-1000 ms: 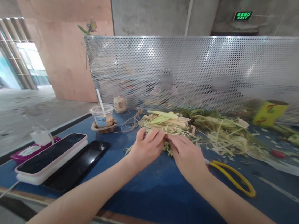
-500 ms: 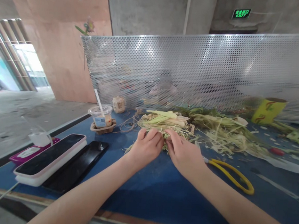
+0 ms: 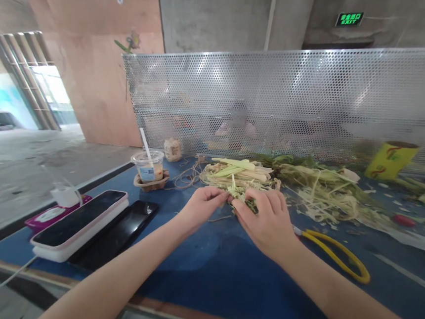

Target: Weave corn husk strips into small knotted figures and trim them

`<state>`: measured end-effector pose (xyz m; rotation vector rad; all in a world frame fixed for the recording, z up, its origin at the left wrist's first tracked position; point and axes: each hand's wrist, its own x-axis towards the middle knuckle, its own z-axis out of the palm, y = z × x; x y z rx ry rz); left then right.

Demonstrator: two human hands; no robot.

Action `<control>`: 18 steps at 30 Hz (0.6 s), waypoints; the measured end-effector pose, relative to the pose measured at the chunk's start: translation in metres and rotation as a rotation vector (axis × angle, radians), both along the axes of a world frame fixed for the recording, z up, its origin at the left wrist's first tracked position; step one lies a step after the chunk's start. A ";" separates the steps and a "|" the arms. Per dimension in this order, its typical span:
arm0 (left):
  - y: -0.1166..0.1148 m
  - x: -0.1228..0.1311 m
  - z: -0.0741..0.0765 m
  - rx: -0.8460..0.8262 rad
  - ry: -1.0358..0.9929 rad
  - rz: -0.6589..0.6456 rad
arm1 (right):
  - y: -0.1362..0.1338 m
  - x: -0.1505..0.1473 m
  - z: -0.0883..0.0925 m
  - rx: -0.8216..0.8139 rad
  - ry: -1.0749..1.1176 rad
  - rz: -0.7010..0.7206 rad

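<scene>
My left hand (image 3: 201, 207) is closed, thumb and fingertips pinching the left edge of a bunch of pale green plant strips (image 3: 235, 185) that looks knotted or braided. On its right side my right hand (image 3: 268, 221) grips the same bunch between thumb and curled fingers. Short strip ends stick up between the hands; the lower part is mostly hidden by the fingers. Just behind lies a stack of flat, pale husk-like strips (image 3: 250, 170). Yellow-handled scissors (image 3: 339, 245) rest beside my right wrist, their blades mostly hidden by it.
Phones (image 3: 81, 217), a magenta box (image 3: 49, 214) and a lidded cup with a straw (image 3: 148, 166) stand left on the blue table (image 3: 202, 273). Loose twine (image 3: 187, 174) lies behind. Shredded leaves (image 3: 317, 188) and a yellow roll (image 3: 391, 160) are right, before a perforated metal screen (image 3: 277, 95).
My right hand has turned, its knuckles raised and fingers curled over the bunch. The left fingers have shifted to a thumb pinch, and more of the bunch shows. The view has swung slightly left.
</scene>
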<state>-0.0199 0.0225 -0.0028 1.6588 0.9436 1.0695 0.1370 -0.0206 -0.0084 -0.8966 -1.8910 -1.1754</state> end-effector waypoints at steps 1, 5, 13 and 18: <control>-0.001 0.001 0.000 -0.035 -0.032 -0.009 | 0.001 0.001 0.000 0.033 -0.014 0.012; -0.004 0.003 0.000 -0.124 -0.135 -0.064 | 0.002 0.003 0.003 0.133 -0.065 0.043; -0.006 0.000 0.001 -0.141 -0.179 -0.051 | -0.003 0.002 0.007 0.194 -0.146 -0.050; -0.005 -0.001 0.000 -0.208 -0.220 -0.056 | -0.005 0.003 0.009 0.162 -0.173 -0.087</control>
